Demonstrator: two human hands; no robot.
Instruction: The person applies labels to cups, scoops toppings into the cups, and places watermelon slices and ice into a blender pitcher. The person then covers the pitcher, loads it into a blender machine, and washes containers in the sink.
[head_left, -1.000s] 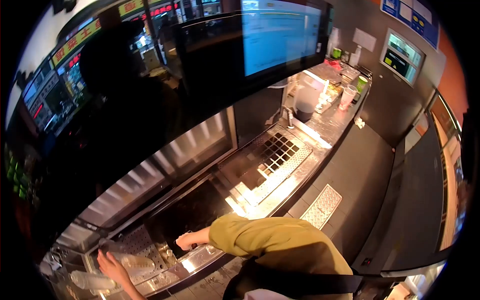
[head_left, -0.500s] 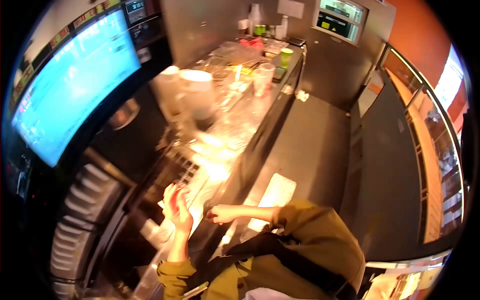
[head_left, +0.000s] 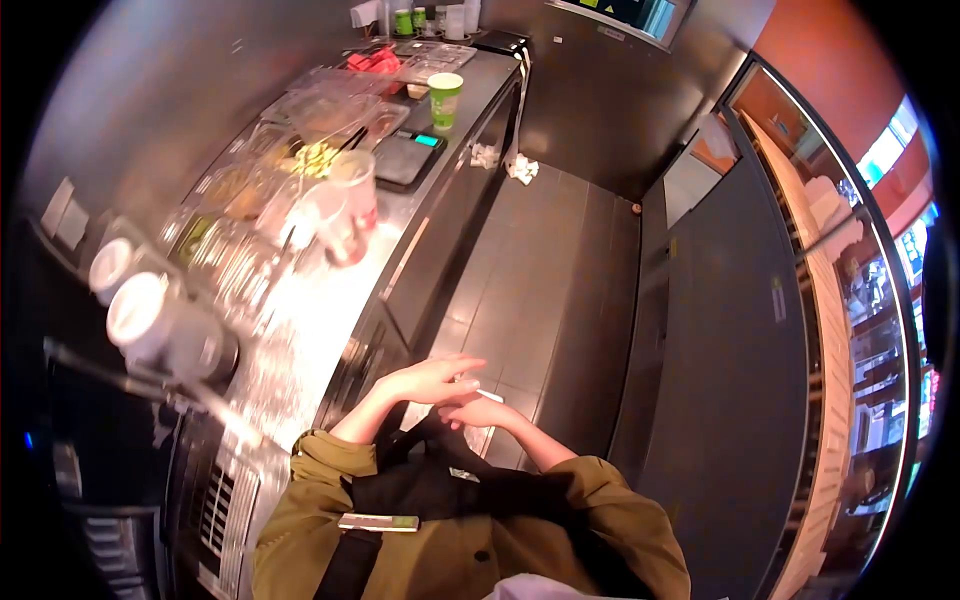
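Fingers [head_left: 458, 366] of the left hand [head_left: 425, 383] reach out long and loosely spread, gripping nothing that shows; that hand overlaps the right hand [head_left: 472, 408], whose fingers curl partly underneath. Whether the right hand pinches something cannot be told. They meet just above the black apron [head_left: 410, 490], the nearest thing below them. For contact like this, light pressure and relaxed wrists should serve well, with the left sleeve [head_left: 310, 500] tucked in, since the steel counter [head_left: 325, 300] runs along the left hand's outer side and a clear plastic cup [head_left: 352, 185] stands near its edge, ahead of that hand.

Hidden are the right palm and the meeting surfaces. A pale patch [head_left: 489, 396] beside the right knuckles is perhaps something on the tiled floor [head_left: 505, 270] behind. Left of the hands, glare washes out the counter; below them, a whitish shape [head_left: 540, 588] is cut off.
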